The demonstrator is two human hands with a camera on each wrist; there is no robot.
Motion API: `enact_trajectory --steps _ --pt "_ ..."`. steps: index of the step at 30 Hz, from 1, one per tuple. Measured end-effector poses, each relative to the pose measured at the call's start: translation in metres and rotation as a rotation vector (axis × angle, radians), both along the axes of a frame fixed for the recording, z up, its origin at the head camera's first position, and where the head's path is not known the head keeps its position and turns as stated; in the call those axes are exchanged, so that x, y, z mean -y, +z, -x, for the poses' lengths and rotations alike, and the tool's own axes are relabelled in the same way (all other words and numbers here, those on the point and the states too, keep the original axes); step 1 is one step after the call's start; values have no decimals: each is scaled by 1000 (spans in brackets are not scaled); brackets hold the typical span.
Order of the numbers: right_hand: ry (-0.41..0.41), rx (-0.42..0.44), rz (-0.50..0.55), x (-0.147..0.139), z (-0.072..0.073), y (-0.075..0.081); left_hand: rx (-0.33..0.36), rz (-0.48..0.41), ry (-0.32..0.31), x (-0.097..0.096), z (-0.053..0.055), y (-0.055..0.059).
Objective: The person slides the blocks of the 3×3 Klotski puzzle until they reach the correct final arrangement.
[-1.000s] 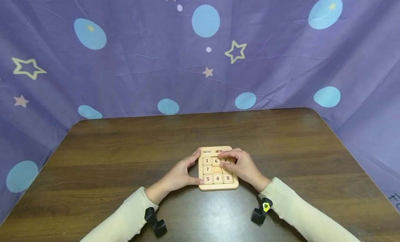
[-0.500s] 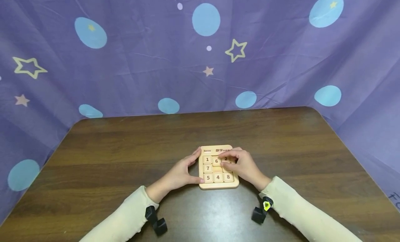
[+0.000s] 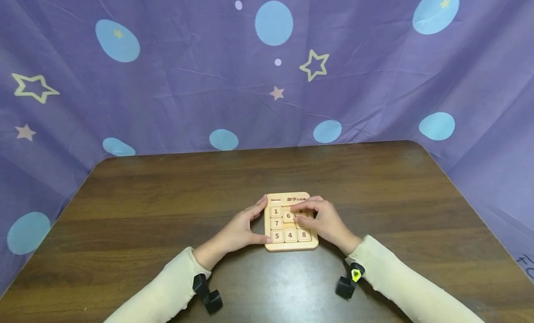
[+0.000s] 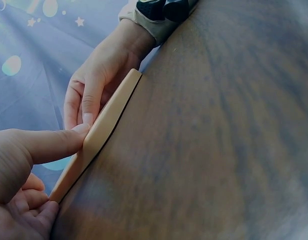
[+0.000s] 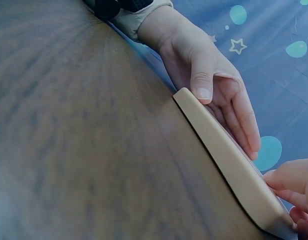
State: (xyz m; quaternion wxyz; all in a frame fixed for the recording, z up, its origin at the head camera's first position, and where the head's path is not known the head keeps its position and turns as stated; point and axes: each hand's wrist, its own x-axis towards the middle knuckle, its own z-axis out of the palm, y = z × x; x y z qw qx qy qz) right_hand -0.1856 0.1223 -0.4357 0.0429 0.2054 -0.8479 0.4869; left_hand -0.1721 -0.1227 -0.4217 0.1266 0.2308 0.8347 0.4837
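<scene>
A light wooden number sliding puzzle (image 3: 290, 247) lies flat on the table, its top row partly hidden by fingers. My left hand (image 3: 239, 230) grips its left side, thumb at the lower left corner and fingers by the upper left. My right hand (image 3: 327, 221) reaches over the right side, its index finger and thumb pinching the tile marked 6 (image 3: 288, 216). That tile sits lower than the 1 tile (image 3: 276, 212), partly into the middle gap. Both wrist views show the puzzle's edge (image 4: 96, 135) side-on; the tile faces are hidden there.
The dark wooden table (image 3: 175, 184) extends around the puzzle on all sides. Behind it hangs a purple curtain (image 3: 187, 82) with stars and blue dots. Black wrist cameras (image 3: 207, 294) sit on both sleeves.
The 6 tile has slid a little toward me, from the top row into the middle gap, with my right fingertips on it. My left hand keeps its place on the puzzle.
</scene>
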Motion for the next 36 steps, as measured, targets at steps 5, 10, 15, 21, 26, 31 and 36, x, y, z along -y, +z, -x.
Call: enact_trajectory --steps 5,10,15,21,26,31,36 --pt "-5 13 18 0 -2 0 -9 7 3 -1 1 0" --pt "-15 19 15 0 -4 -2 -2 4 6 -2 0 -1" --pt "-8 15 7 -1 -4 -3 -3 9 6 -1 0 -1" --pt "18 34 -5 -3 -3 -3 -8 17 2 -2 0 0" --pt "53 48 -19 -4 -3 -2 -6 22 8 -1 -1 1" --pt "74 54 -33 -4 -2 0 -12 19 7 -1 -1 1" --pt "101 76 -31 -6 -1 0 -15 17 6 0 -1 1"
